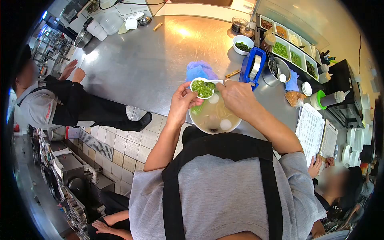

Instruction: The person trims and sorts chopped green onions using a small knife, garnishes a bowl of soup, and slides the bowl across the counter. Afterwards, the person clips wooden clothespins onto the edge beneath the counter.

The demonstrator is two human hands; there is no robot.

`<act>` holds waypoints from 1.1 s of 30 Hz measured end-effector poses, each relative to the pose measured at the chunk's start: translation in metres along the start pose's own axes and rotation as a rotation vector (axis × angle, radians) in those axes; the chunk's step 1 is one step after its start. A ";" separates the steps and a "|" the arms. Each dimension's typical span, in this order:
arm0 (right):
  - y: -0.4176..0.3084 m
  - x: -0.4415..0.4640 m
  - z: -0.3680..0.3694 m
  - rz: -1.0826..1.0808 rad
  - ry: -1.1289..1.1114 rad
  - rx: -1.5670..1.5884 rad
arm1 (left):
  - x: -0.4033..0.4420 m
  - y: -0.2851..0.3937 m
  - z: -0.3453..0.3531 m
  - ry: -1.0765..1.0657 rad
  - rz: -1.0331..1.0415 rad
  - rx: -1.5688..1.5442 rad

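Note:
Chopped scallions (201, 86) fill a small white bowl (193, 81), pinched at its rim by my left hand (182, 102). My right hand (237, 96) is closed on a spoon (210, 85), whose tip sits in the scallions. Just below both hands stands a large white bowl of soup (216, 113) with pale noodles, round white pieces and some green at its left side. The fingers of my right hand hide most of the spoon's handle. A crumpled blue and purple cloth (200, 70) lies behind the small bowl.
A blue tape dispenser (252, 66), a metal pot (276, 72) and a bowl of dark greens (243, 45) stand to the right. Topping trays (288, 50) line the back right. One person (48, 100) stands at left; another's hand (315, 166) touches papers (310, 130) at right.

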State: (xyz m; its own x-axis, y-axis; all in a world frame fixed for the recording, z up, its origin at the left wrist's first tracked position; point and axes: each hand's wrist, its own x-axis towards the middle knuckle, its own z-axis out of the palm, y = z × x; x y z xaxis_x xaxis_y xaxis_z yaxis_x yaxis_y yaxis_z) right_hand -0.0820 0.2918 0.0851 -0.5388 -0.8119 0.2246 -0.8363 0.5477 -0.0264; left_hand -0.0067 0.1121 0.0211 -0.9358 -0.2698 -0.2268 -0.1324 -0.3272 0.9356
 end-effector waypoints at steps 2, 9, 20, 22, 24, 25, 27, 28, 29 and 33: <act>0.000 -0.002 0.001 0.040 -0.041 0.091 | -0.002 -0.003 0.001 0.007 0.000 0.000; 0.016 -0.009 0.012 0.127 -0.151 0.396 | -0.011 -0.002 0.000 -0.017 -0.044 -0.056; 0.029 -0.034 0.003 0.175 -0.070 0.472 | -0.022 -0.001 -0.013 0.025 -0.030 -0.041; 0.026 -0.042 0.004 0.165 -0.029 0.416 | -0.023 0.001 -0.016 0.036 -0.024 -0.033; 0.018 -0.046 0.003 0.180 -0.075 0.323 | -0.023 0.001 -0.020 0.049 -0.026 -0.046; 0.015 -0.048 0.003 0.188 -0.098 0.276 | -0.023 0.001 -0.020 0.050 -0.025 -0.060; 0.013 -0.052 0.000 0.193 -0.019 0.317 | -0.025 0.004 -0.021 0.056 -0.019 -0.089; 0.012 -0.053 -0.001 0.193 0.021 0.338 | -0.025 0.004 -0.021 0.060 -0.017 -0.097; 0.011 -0.056 -0.002 0.201 0.033 0.362 | -0.025 0.004 -0.022 0.061 -0.021 -0.111; 0.013 -0.067 0.010 0.179 0.056 0.385 | -0.025 0.001 -0.023 0.067 -0.046 -0.182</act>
State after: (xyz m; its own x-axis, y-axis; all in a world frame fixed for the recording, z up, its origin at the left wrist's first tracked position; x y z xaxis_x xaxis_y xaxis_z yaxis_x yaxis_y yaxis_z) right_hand -0.0578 0.3510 0.0599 -0.6818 -0.6924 0.2360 -0.7124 0.5551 -0.4294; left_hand 0.0238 0.0972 0.0214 -0.9054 -0.3088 -0.2914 -0.1076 -0.4968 0.8611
